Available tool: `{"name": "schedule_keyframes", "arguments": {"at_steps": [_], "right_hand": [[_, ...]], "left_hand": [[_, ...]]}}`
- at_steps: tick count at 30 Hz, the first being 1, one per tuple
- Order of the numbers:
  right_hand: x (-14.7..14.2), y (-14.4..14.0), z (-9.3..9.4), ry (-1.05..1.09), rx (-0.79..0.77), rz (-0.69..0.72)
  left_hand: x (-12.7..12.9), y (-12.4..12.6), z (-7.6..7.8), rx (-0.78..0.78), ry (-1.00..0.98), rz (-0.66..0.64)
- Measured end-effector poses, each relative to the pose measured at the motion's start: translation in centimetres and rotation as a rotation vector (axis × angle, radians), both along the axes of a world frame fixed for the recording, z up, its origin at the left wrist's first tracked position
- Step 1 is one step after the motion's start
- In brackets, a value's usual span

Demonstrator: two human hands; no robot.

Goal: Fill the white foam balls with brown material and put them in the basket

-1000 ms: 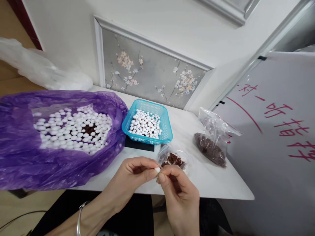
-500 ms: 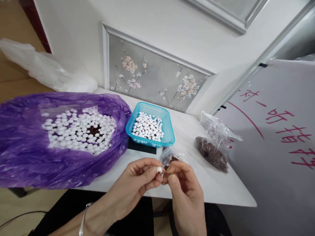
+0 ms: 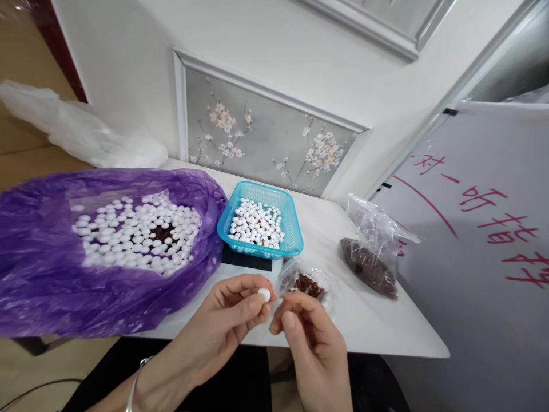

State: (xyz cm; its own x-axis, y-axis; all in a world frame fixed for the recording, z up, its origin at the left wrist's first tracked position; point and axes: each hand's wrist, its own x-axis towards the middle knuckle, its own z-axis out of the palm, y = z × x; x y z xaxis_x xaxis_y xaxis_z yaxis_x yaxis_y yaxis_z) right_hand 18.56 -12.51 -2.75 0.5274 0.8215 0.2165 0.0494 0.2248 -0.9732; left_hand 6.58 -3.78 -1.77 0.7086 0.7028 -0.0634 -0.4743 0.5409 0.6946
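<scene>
Left hand (image 3: 234, 312) has a tight grip on a little white bead (image 3: 263, 294), right hand (image 3: 306, 332) pinched shut just beside it, seemingly empty, over the desk (image 3: 364, 320) edge.

Left side: the purple bag (image 3: 107, 252) of white beads filled the table's left half, blocking passage there.
Centre: the blue basket (image 3: 259, 223) stood just beside the bag, with hardly any gap between them.
Front edge: a small clear packet (image 3: 305, 281) lay near the hands.
Right: bare table (image 3: 330, 229) ran open between the basket and the clear bag of brown bits (image 3: 371, 252).
Far right: a whiteboard (image 3: 472, 240) closed off that side.
</scene>
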Motion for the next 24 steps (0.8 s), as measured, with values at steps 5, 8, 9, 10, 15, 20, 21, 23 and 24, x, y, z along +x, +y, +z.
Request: {"name": "schedule_keyframes", "arguments": {"at_steps": [5,8,9,10,15,20,21,23,24], "right_hand": [[-0.3,-0.1,-0.1,-0.018,-0.018,-0.068],[-0.1,-0.2,-0.1,-0.039,-0.031,-0.104],[0.1,-0.3,-0.1,-0.055,-0.039,-0.11],[0.3,-0.4,0.0,-0.076,-0.047,-0.117],[1.7,-0.7,0.1,-0.19,-0.046,-0.179],[4.3,-0.4,-0.9,-0.497,-0.126,-0.192],[5.1,-0.1,-1.3,-0.629,-0.169,-0.196],[6.8,0.6,-1.9,-0.889,-0.239,-0.193],[7.6,1.1,-2.3,-0.992,-0.288,-0.215]], "left_hand": [[0.1,0.1,-0.2,0.04,0.009,0.016],[0.6,0.3,-0.3,0.047,0.031,0.067],[0.8,0.4,-0.3,0.026,0.044,0.088],[0.9,0.6,-0.4,-0.01,0.06,0.11],[1.2,0.9,-0.3,-0.192,0.108,0.163],[1.2,1.2,0.0,-0.162,0.1,0.178],[1.3,1.6,0.1,-0.089,0.124,0.207],[2.0,2.5,0.8,0.131,0.205,0.283],[2.4,3.2,1.3,0.28,0.269,0.33]]}}
